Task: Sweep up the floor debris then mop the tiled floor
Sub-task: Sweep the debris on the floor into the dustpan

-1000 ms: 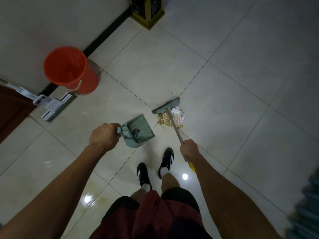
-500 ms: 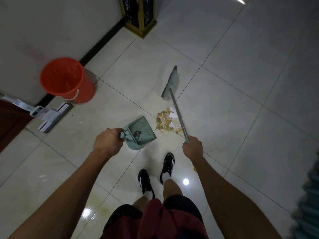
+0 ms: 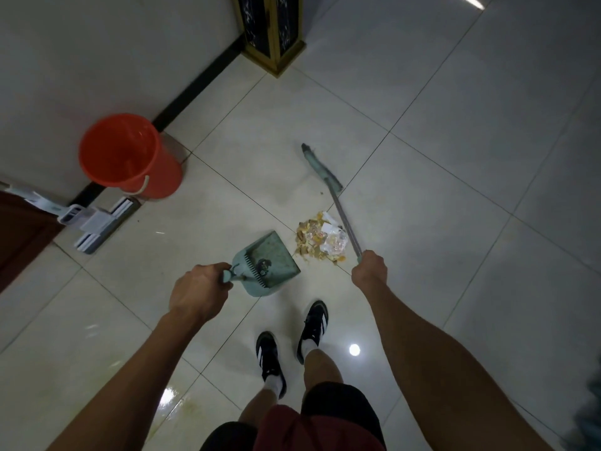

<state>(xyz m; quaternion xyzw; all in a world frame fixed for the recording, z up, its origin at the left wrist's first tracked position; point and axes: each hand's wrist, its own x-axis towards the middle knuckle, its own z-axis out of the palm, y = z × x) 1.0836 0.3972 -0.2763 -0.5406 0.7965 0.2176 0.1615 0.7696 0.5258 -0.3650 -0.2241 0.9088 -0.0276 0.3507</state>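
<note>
Teal dustpan (image 3: 268, 263), gripped by the left hand (image 3: 198, 296), opens toward the debris (image 3: 320, 239); the right hand (image 3: 369, 270) grips the broom (image 3: 328, 183) beyond it.

Left hand (image 3: 198, 292) grips dustpan (image 3: 268, 265); right hand (image 3: 369, 270) grips broom (image 3: 338, 203); debris (image 3: 320, 237) between.

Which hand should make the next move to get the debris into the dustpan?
Right. The right hand grips the broom, head beyond the debris pile. The left hand just holds the dustpan beside it.
</note>
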